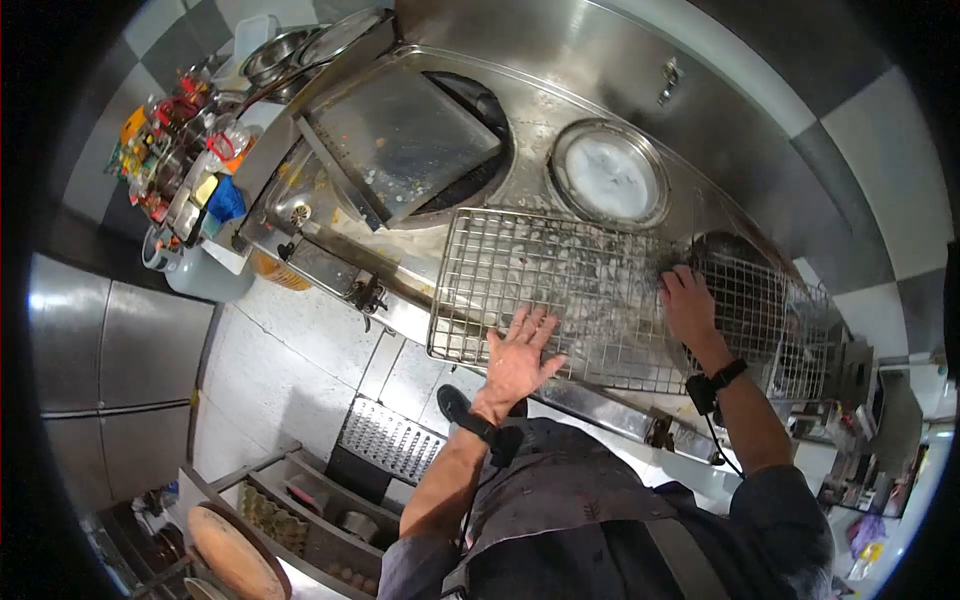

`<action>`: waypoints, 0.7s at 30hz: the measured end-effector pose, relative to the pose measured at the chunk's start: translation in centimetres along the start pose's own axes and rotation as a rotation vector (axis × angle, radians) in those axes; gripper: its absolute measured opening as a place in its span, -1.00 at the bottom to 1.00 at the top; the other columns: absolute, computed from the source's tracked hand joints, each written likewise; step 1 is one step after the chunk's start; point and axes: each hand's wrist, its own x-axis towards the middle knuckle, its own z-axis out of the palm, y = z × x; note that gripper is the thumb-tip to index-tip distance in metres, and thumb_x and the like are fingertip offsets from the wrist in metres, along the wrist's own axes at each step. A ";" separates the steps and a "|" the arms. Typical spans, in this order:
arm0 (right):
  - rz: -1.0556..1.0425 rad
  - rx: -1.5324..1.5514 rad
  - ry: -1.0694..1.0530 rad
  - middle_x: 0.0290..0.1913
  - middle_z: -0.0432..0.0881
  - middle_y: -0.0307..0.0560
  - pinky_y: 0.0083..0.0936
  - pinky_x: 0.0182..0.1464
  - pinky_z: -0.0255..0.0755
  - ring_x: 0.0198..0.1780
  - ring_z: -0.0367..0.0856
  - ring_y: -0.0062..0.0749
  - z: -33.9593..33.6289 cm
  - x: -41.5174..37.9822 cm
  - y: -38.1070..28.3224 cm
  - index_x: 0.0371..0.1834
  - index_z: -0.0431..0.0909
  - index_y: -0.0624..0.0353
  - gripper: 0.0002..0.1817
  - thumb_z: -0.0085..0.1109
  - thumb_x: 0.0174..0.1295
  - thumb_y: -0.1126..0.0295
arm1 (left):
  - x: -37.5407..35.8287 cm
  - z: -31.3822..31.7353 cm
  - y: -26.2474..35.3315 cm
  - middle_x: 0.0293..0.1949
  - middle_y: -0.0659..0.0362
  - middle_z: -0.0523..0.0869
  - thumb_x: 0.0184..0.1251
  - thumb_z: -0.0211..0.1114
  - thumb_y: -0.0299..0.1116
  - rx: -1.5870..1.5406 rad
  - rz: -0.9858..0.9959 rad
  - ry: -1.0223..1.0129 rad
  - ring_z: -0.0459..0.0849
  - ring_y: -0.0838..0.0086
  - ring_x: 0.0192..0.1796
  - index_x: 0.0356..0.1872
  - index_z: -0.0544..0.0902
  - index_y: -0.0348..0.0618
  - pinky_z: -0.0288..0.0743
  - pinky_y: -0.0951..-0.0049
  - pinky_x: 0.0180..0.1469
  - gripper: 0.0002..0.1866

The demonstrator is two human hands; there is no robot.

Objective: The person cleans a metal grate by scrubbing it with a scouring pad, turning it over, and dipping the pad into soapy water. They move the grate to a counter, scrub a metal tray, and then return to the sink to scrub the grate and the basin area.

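Note:
A wire grid rack (590, 262) lies across the metal stove counter. My left hand (520, 358) rests on its near left part with the fingers spread. Further right, my right hand (688, 305) lies on the rack, its fingers reaching over the wires and partly apart. Behind the rack stands a round pan (612, 174) with whitish foamy liquid in it. A flat metal tray (400, 145) sits tilted over a dark round wok opening at the left. Under the right end of the grid is a dark round shape (740, 300).
Bottles and jars (180, 150) crowd the far left, with bowls (280, 58) behind them. A tap (669, 82) is on the back panel. Stove knobs (370, 294) line the front edge. At the lower left stands a shelf unit holding egg trays (272, 518) and a round board (235, 552).

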 end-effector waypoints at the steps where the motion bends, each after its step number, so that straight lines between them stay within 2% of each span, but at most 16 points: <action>1: -0.004 0.006 0.052 0.11 0.57 -0.01 -0.06 0.15 0.65 0.13 0.59 0.06 0.3 0.0 0.0 0.09 0.64 0.15 -0.66 0.47 0.27 0.42 | 0.0 -0.1 -0.2 0.62 0.12 0.44 0.39 0.39 0.12 0.000 0.034 0.014 0.25 0.10 0.71 0.55 0.52 0.05 0.26 -0.56 0.39 -0.23; 2: -0.008 0.012 0.102 0.10 0.58 -0.01 -0.03 0.12 0.65 0.11 0.59 0.08 0.7 0.1 -0.1 0.12 0.63 0.14 -0.62 0.49 0.25 0.42 | -0.2 -0.3 -0.5 0.61 0.12 0.44 0.45 0.33 0.14 0.000 0.067 0.026 0.23 0.10 0.71 0.56 0.51 0.05 0.26 -0.59 0.41 -0.26; 3: 0.010 0.024 0.105 0.10 0.58 -0.01 -0.03 0.12 0.65 0.11 0.59 0.08 0.8 0.2 -0.2 0.12 0.63 0.14 -0.62 0.49 0.25 0.42 | -0.4 -1.8 -0.1 0.59 0.02 0.45 0.50 0.31 0.07 0.021 0.073 -0.034 0.31 0.05 0.65 0.55 0.50 0.00 0.26 -0.52 0.49 -0.31; 4: 0.052 0.069 0.110 0.08 0.58 0.00 -0.02 0.10 0.64 0.09 0.60 0.09 0.9 0.2 -0.4 0.14 0.62 0.14 -0.59 0.49 0.24 0.43 | -0.5 -1.9 -1.2 0.59 0.02 0.45 0.50 0.31 0.07 0.034 0.082 -0.051 0.31 0.05 0.65 0.55 0.50 0.00 0.26 -0.52 0.49 -0.31; 6: 0.111 0.128 0.104 0.07 0.59 0.01 -0.01 0.07 0.63 0.08 0.60 0.10 0.7 0.1 -0.8 0.17 0.61 0.14 -0.57 0.50 0.23 0.43 | -0.9 -2.5 -4.1 0.54 -0.08 0.47 0.48 0.35 -0.03 0.080 0.114 0.038 0.43 0.04 0.57 0.53 0.49 -0.12 0.31 -0.41 0.48 -0.31; 8: 0.144 0.178 0.130 0.09 0.59 0.03 0.00 0.05 0.61 0.09 0.60 0.12 0.0 0.1 -1.2 0.25 0.59 0.10 -0.52 0.48 0.25 0.43 | -0.5 -5.3 -6.3 0.49 -0.15 0.49 0.44 0.39 -0.14 0.292 -0.019 0.152 0.49 0.01 0.51 0.48 0.51 -0.23 0.40 -0.35 0.41 -0.34; 10: 0.234 0.167 0.111 0.13 0.59 0.05 0.02 0.05 0.61 0.10 0.60 0.16 -0.1 0.5 -1.8 0.30 0.57 0.06 -0.49 0.46 0.28 0.42 | 0.6 -6.3 -11.1 0.35 -0.20 0.62 0.46 0.36 -0.20 0.263 -0.084 0.367 0.58 -0.02 0.42 0.44 0.51 -0.30 0.52 -0.25 0.29 -0.38; 11: 0.234 0.121 0.134 0.15 0.60 0.06 0.04 0.07 0.60 0.12 0.60 0.17 0.1 0.7 -2.0 0.32 0.57 0.06 -0.48 0.46 0.28 0.41 | 1.5 -6.6 -13.2 0.35 -0.20 0.62 0.46 0.36 -0.20 0.261 -0.069 0.354 0.58 -0.02 0.42 0.44 0.51 -0.30 0.52 -0.25 0.29 -0.38; 13: 0.292 -0.005 0.105 0.17 0.62 0.10 0.07 0.13 0.60 0.19 0.58 0.18 1.0 1.0 -3.0 0.32 0.56 0.09 -0.54 0.36 0.35 0.39 | 3.4 -7.0 -16.1 0.06 -0.22 0.79 0.47 0.32 -0.27 -0.120 -0.361 0.157 0.75 -0.11 0.17 0.38 0.55 -0.33 0.63 -0.14 0.17 -0.46; 14: 0.320 -0.011 0.093 0.17 0.62 0.10 0.07 0.13 0.60 0.19 0.58 0.18 1.9 1.5 -3.8 0.32 0.56 0.09 -0.54 0.36 0.35 0.39 | 4.1 -6.8 -16.9 0.06 -0.22 0.79 0.47 0.32 -0.27 -0.122 -0.343 0.132 0.75 -0.11 0.17 0.38 0.55 -0.33 0.63 -0.14 0.17 -0.46; 16: 0.432 -0.166 0.018 0.20 0.63 0.11 0.05 0.09 0.62 0.16 0.60 0.19 2.6 2.2 -6.1 0.32 0.56 0.08 -0.56 0.27 0.36 0.41 | 5.6 -6.4 -17.7 -0.25 -0.13 0.83 0.51 0.30 -0.32 0.021 -0.235 0.106 0.84 -0.01 -0.16 0.26 0.61 -0.36 0.73 0.00 -0.06 -0.58; 17: 0.341 -0.070 0.120 0.11 0.65 0.07 0.03 -0.01 0.66 0.06 0.64 0.19 1.9 2.3 -8.2 0.25 0.58 0.10 -0.60 0.20 0.34 0.42 | 6.4 -6.2 -18.1 -0.36 0.01 0.80 0.57 0.29 -0.34 -0.573 -0.570 0.022 0.82 0.19 -0.34 0.15 0.66 -0.33 0.72 0.16 -0.31 -0.70; 18: 0.440 -0.030 0.126 0.06 0.64 0.05 0.02 -0.04 0.65 0.01 0.66 0.15 2.2 3.1 -11.3 0.19 0.57 0.11 -0.64 0.20 0.32 0.42 | 6.9 -6.2 -18.4 -0.36 0.01 0.80 0.57 0.29 -0.34 -0.578 -0.556 0.000 0.82 0.19 -0.34 0.15 0.66 -0.33 0.72 0.16 -0.31 -0.70; 19: 0.539 0.009 0.135 0.00 0.64 0.03 0.01 -0.08 0.65 -0.05 0.67 0.12 2.9 3.9 -14.4 0.12 0.57 0.12 -0.69 0.20 0.31 0.42 | 7.3 -6.3 -18.7 -0.37 0.05 0.78 0.60 0.27 -0.34 -0.752 -0.633 -0.046 0.79 0.28 -0.38 0.13 0.65 -0.30 0.68 0.25 -0.38 -0.74; 20: 0.520 -0.010 0.102 -0.04 0.61 0.04 -0.01 -0.12 0.65 -0.08 0.68 0.09 3.1 4.4 -17.6 0.07 0.55 0.13 -0.73 0.20 0.32 0.40 | 7.7 -6.5 -19.1 -0.38 0.08 0.77 0.64 0.26 -0.34 -0.923 -0.713 -0.094 0.77 0.38 -0.42 0.10 0.65 -0.27 0.64 0.34 -0.46 -0.77; 21: 0.499 -0.026 0.069 -0.07 0.58 0.05 -0.03 -0.16 0.65 -0.10 0.68 0.07 3.4 5.2 -20.7 0.02 0.54 0.14 -0.77 0.19 0.33 0.39 | 8.0 -6.4 -19.9 -0.38 0.08 0.77 0.64 0.26 -0.34 -0.924 -0.704 -0.114 0.77 0.38 -0.42 0.10 0.65 -0.27 0.64 0.34 -0.46 -0.77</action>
